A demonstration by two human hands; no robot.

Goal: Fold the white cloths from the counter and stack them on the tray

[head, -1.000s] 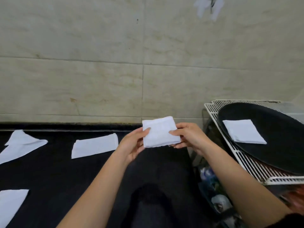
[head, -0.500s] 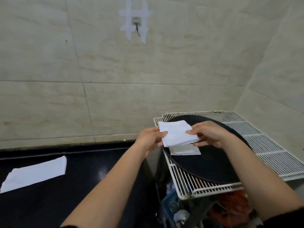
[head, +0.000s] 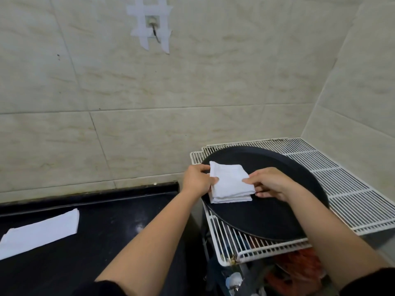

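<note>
Whereas it hovered before, folded cloth (head: 229, 183) now on tray (head: 267, 212) — left hand (head: 197, 181), right hand (head: 272, 183), fingers (head: 249, 180) pinching it.

I can't read any text, label, brand or number anywhere. White tape strips (head: 149, 24) on the tiled wall (head: 213, 82) cross like a hash sign, but they carry no print.

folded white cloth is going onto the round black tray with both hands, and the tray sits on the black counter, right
No: the tray sits on the white wire rack beside the counter, not on it, as the head view shows. The left hand and right hand hold the folded white cloth at the tray.
</note>
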